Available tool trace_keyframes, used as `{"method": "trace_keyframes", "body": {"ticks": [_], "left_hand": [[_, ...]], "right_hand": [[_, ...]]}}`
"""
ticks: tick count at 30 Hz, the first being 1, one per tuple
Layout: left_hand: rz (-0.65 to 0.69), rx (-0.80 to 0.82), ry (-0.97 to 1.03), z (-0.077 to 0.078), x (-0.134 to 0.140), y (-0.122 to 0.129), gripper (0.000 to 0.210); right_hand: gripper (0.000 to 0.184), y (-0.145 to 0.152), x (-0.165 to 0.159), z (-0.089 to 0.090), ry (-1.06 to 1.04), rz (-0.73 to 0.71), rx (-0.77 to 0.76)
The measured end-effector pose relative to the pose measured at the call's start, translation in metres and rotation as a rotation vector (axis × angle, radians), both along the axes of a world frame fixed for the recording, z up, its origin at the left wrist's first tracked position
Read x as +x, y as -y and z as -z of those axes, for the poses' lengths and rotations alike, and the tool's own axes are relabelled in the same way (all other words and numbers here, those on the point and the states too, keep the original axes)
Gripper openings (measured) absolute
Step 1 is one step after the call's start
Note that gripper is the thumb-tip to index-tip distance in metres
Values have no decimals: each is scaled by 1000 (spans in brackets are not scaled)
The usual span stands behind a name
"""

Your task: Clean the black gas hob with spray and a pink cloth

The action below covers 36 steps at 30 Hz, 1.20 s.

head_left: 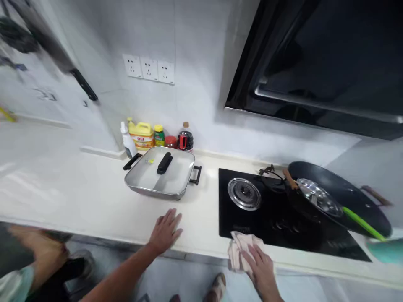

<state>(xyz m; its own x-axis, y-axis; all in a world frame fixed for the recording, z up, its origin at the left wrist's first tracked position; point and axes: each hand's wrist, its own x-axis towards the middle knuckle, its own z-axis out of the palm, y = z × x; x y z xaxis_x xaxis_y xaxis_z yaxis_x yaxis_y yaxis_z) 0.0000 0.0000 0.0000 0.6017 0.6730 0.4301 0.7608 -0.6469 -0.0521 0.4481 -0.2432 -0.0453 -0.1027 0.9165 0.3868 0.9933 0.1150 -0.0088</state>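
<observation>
Okay, right hand [260, 266]: palm down, fingers extended and slightly apart over a crumpled pale pink cloth [235, 251]; can't tell whether it pinches any fabric.
Cloth: under the right fingers, at the front edge of the white countertop [94, 205], by the near-left part of the black glass cooktop [228, 222].
Left hand [165, 233]: spread, laid palm down on the countertop, nothing held; nearest thing is the square pan.
Square pan [147, 178]: glass lid on, black side handles, just beyond the left hand, left of the cooktop.
Cooktop: round metal burner [244, 193] bare on the left, wok [333, 178] on the right with a green-handled utensil [362, 222] in it.
Back wall: spray bottle [129, 142], yellow jug [143, 135] and jars [159, 136] behind the pan.
Lower left: another person's arm [44, 247], blurred.
</observation>
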Motion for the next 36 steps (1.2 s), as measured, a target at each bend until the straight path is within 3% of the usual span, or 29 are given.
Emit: {"method": "trace_keyframes", "body": {"ticks": [5, 9, 13, 16, 18, 22, 26, 29, 32, 36], "left_hand": [[-9, -18, 58, 10, -1, -1, 53], [-18, -30, 93, 12, -1, -2, 48], [-4, -8, 125, 14, -4, -4, 43], [3, 9, 156, 18, -7, -6, 42], [8, 2, 166, 19, -8, -8, 42], [24, -36, 161, 19, -11, -8, 43], [21, -52, 148, 19, -11, -7, 43], [7, -39, 145, 19, -11, -6, 44], [2, -35, 145, 17, -11, -5, 44], [-11, -22, 139, 15, -15, -2, 43]], "right_hand": [[39, 6, 11, -1, -130, 90, -101], [39, -13, -43, -16, -298, 192, -75], [37, -51, -114, -43, -411, -95, -170], [37, -83, -139, -62, -497, -222, -198], [39, -101, -135, -73, -540, -157, -126], [43, -129, -95, -89, -495, 123, -65], [47, -142, -73, -86, -317, 414, -213], [48, -143, -82, -77, -235, 471, -251], [47, -144, -100, -68, -215, 368, -253], [46, -151, -118, -53, -230, 99, -243]]}}
